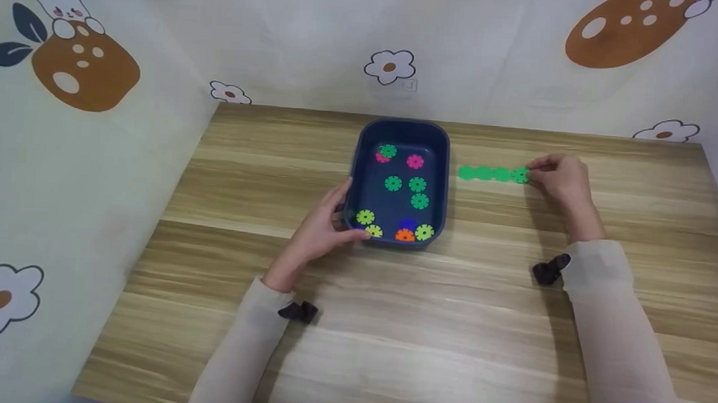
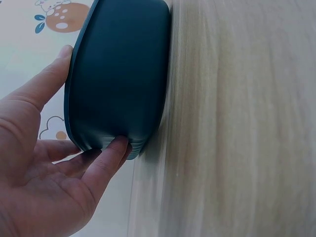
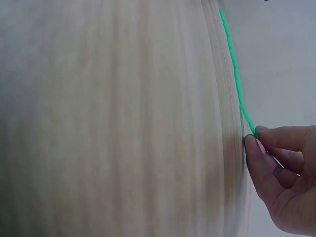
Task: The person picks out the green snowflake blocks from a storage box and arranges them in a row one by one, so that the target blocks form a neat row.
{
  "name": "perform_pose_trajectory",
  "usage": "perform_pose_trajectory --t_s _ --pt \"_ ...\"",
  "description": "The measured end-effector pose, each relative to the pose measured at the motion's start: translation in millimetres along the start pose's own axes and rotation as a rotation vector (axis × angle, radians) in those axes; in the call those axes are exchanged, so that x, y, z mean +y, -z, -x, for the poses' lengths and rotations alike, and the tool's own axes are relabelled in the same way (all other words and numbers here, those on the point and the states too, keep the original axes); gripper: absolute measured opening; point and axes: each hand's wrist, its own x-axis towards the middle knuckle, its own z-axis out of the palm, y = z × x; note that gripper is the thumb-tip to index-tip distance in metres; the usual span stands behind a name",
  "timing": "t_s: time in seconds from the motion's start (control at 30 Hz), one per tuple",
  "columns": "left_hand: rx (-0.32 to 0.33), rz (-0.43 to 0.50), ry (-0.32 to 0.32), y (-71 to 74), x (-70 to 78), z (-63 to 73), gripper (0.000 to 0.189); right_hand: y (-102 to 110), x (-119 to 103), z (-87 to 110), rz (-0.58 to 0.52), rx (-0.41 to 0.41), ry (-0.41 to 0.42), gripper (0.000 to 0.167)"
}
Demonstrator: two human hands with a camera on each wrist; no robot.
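A dark blue plastic tub (image 1: 401, 130) stands on the table with several notched interlocking discs inside: green discs (image 1: 393, 183), pink, yellow, orange (image 1: 404, 234) and blue. My left hand (image 1: 318, 230) grips its near left corner, thumb over the rim; in the left wrist view the fingers curl against the tub's outer side (image 2: 118, 64). To the tub's right lies a straight strip of joined green discs (image 1: 484, 173). My right hand (image 1: 565, 180) pinches the strip's right end disc between thumb and fingers. That end is tilted up off the table in the right wrist view (image 3: 248, 120).
The wooden table (image 1: 420, 325) runs back to a wall covering (image 1: 305, 48) printed with flowers and fruit. Small black devices (image 1: 298, 311) are strapped at both wrists over light sleeves.
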Motion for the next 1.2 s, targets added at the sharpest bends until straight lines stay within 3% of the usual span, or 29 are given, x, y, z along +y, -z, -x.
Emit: perform_pose_trajectory --t_s 0.43,0.63,0.9,1.2 --pt "-0.001 -0.006 0.010 -0.4 0.4 0.1 0.104 11.0 -5.8 4.5 -0.088 0.025 -0.043 0.028" --pt "0.001 -0.008 0.009 -0.5 0.7 -0.1 0.104 11.4 -16.5 2.9 -0.079 0.083 0.001 0.028" --pt "0.005 -0.015 -0.002 -0.5 -0.9 -0.5 0.104 2.3 -33.7 -0.1 -0.306 0.067 -0.012 0.025" --pt "0.008 -0.003 -0.018 -0.8 -2.6 -0.6 0.104 -17.3 -55.9 -1.8 -0.414 0.103 0.060 0.017"
